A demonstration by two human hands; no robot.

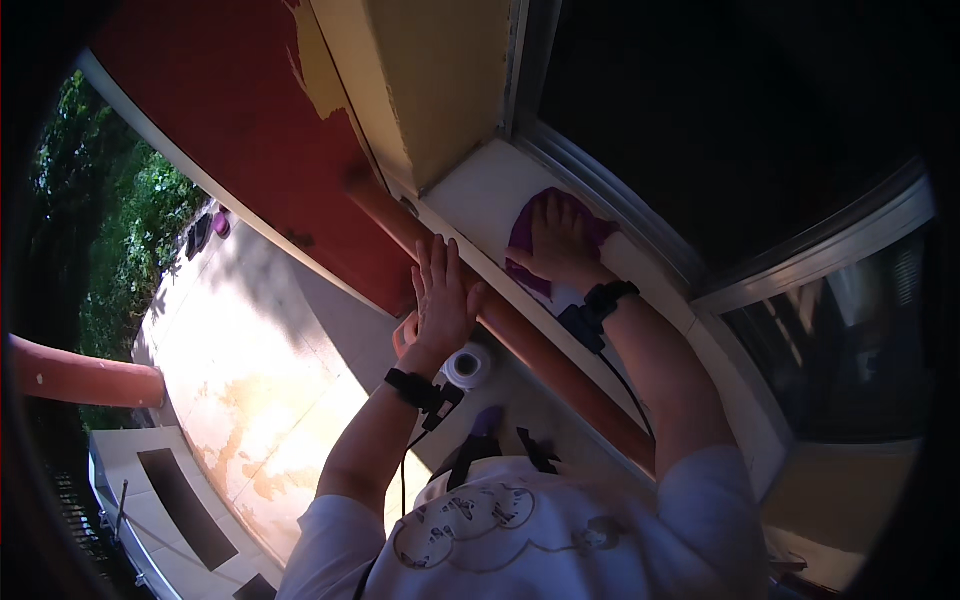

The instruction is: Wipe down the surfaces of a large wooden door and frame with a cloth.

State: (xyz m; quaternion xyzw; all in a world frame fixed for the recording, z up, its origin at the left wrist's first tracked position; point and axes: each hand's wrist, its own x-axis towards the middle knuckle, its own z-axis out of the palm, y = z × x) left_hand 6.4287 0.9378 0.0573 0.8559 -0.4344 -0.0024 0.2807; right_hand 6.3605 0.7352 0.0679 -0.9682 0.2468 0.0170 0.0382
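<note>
My right hand (561, 244) lies flat, fingers spread, on a purple cloth (538, 279), pressing it to a white window sill (480, 184). My left hand (441, 307) is raised beside a reddish-brown rail (525, 330), its fingers straight and thumb apart. It holds nothing visible; whether its palm touches the rail cannot be told. Below it stands a white cylindrical object with a dark round opening (466, 365). A small orange piece (405, 332) shows beside the wrist, partly hidden.
A metal window frame (600, 180) borders the sill, next to a beige wall post (450, 82). Left of the rail is a red wall panel (247, 135) with peeling paint. Sunlit floor tiles (262, 405) lie below. Shoes (199, 234) sit by the greenery. Cables hang from both wrist bands.
</note>
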